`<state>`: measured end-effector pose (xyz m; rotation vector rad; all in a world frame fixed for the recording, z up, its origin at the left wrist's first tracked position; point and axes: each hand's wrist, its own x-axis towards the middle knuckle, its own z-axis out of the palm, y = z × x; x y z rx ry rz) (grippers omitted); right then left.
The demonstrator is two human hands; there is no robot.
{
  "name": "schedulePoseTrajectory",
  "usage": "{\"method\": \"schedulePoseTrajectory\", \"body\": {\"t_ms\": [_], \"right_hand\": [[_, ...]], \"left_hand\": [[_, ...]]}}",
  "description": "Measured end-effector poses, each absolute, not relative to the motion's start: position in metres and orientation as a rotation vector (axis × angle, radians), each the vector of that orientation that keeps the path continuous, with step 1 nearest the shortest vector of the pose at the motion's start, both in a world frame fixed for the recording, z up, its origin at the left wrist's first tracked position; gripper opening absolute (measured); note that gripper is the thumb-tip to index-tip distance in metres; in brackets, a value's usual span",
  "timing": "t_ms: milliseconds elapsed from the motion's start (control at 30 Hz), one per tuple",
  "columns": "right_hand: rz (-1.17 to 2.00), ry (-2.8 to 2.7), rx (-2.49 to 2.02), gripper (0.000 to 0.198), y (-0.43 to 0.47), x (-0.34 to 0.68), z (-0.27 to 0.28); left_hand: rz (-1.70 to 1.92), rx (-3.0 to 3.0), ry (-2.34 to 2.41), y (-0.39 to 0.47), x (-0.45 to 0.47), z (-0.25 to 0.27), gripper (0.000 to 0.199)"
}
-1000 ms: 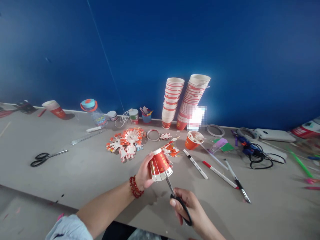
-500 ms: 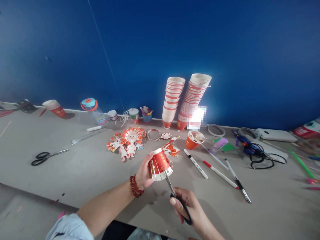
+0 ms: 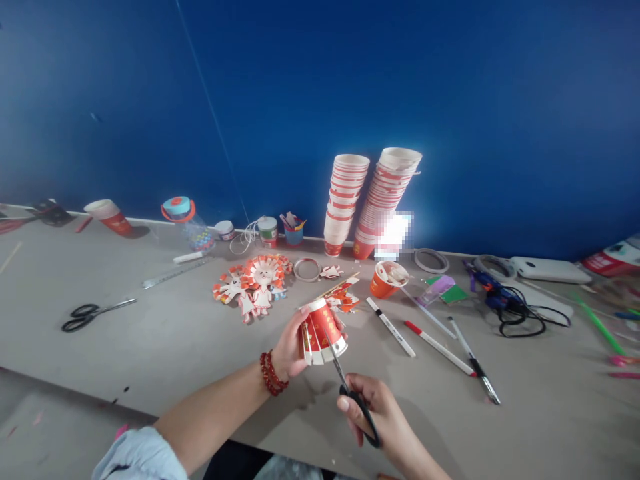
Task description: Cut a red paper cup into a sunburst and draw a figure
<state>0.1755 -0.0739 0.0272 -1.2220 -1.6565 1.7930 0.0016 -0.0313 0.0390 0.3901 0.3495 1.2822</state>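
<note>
My left hand (image 3: 291,347) is wrapped round a red and white paper cup (image 3: 318,328), held upside down above the table. Several slits run up the cup's side from its white rim, parting it into strips. With my right hand (image 3: 375,407) I grip a pair of scissors (image 3: 357,400) by its black handles. The scissor blades lie against the cup's wall on the right of the slit strips, reaching up from the rim. Paper figures with fringed red and white heads (image 3: 263,287) lie behind my left hand. Orange and white paper scraps (image 3: 345,300) lie just beyond the cup.
Two tall stacks of paper cups (image 3: 345,207) lean by the blue wall. A scrap-filled cup (image 3: 389,280), markers (image 3: 390,327), a pen (image 3: 475,360) and a blue glue gun (image 3: 500,297) with a black cord lie right. Other scissors (image 3: 97,312) and a ruler (image 3: 175,273) lie left.
The cup has shifted very slightly right and down with my left hand. My right hand and the scissors have moved slightly left; the blades stay at the cup's wall.
</note>
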Motion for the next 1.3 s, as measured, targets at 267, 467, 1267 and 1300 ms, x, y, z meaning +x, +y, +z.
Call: {"method": "schedulePoseTrajectory", "body": {"t_ms": [267,467,1267,1300], "right_hand": [[1.771,-1.637,-1.265,0.068,-0.077,0.174,0.029],[1.814,-1.641,-1.225,0.068,-0.074,0.173,0.029],[1.753,-1.664,-1.192,0.065,-0.07,0.172,0.028],[1.761,-1.656,-1.184,0.065,-0.07,0.172,0.028]], "left_hand": [[1.268,0.389,0.382,-0.031,0.002,0.04,0.037],[1.227,0.416,0.373,-0.031,0.002,0.034,0.04],[1.17,0.532,0.418,-0.035,0.005,0.034,0.045],[1.169,0.548,0.423,-0.035,0.005,0.034,0.045]]}}
